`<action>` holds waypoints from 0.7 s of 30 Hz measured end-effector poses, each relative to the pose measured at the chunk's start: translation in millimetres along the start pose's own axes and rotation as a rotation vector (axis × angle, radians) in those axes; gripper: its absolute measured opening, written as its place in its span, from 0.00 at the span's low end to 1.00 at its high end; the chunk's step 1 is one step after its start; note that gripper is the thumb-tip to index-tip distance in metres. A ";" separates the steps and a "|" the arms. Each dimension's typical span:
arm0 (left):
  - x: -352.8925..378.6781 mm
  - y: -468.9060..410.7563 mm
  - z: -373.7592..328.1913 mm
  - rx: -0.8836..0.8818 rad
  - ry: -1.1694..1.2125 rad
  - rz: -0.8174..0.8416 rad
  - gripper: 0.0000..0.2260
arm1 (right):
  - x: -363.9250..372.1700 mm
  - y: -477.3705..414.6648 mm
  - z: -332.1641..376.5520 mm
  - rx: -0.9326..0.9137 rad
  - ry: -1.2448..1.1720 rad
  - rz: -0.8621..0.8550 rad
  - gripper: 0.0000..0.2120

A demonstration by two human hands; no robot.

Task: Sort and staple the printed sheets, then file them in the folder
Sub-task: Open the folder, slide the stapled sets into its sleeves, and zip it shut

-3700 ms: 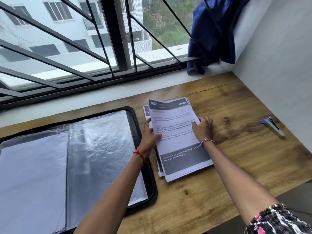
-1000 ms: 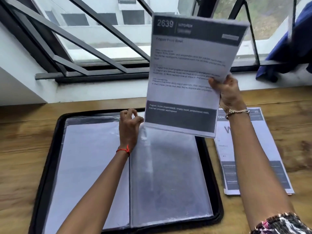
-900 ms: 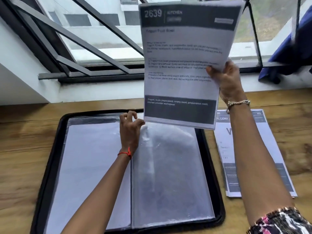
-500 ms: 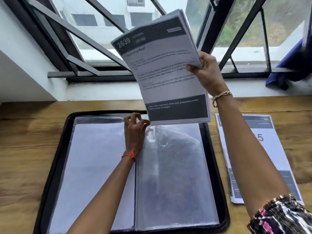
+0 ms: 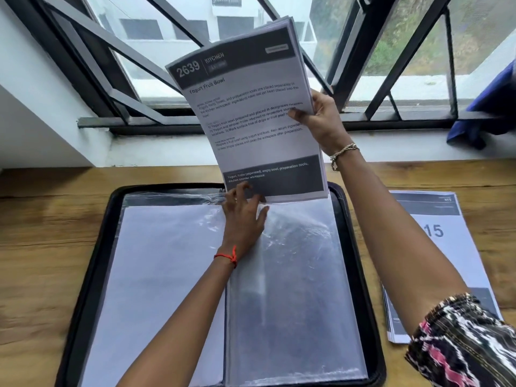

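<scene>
A wooden desk (image 5: pixel 42 227) with a warm brown grain runs beneath a wide window (image 5: pixel 173 32), its dark metal frame crossed by slanted black bars (image 5: pixel 111 48). Soft, flat daylight comes in through the glass. Outside stand a pale building (image 5: pixel 156 26) with dark windows and, to the right, a green slope (image 5: pixel 413 32). A white sill (image 5: pixel 156 152) separates desk from frame, and a white wall (image 5: pixel 28 107) closes in at the left. A blue cloth (image 5: pixel 488 107) hangs at the far right edge.
</scene>
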State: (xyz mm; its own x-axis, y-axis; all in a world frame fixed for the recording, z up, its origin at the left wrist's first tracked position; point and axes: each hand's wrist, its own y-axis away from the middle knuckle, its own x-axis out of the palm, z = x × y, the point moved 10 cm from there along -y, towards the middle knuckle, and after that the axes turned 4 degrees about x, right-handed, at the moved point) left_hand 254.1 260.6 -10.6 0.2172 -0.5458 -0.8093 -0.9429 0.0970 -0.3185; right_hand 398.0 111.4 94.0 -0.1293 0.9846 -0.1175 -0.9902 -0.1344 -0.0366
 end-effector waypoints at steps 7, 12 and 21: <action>12.1 -4.0 -67.0 0.199 0.041 -0.041 0.04 | 5.4 -10.8 -0.9 0.004 -0.007 0.019 0.14; 14.8 -13.2 -99.4 0.191 0.081 -0.077 0.02 | 13.2 -13.8 -4.1 -0.030 0.001 0.010 0.15; 3.4 -26.5 -107.0 0.201 0.099 -0.201 0.05 | 17.7 -15.3 -5.2 -0.050 0.002 0.017 0.16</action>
State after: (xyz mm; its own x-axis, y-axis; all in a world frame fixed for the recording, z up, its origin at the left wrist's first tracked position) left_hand 252.9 167.1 47.9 0.3593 -0.6482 -0.6714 -0.8127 0.1364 -0.5665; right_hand 411.1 130.3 87.3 -0.1461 0.9819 -0.1209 -0.9841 -0.1568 -0.0840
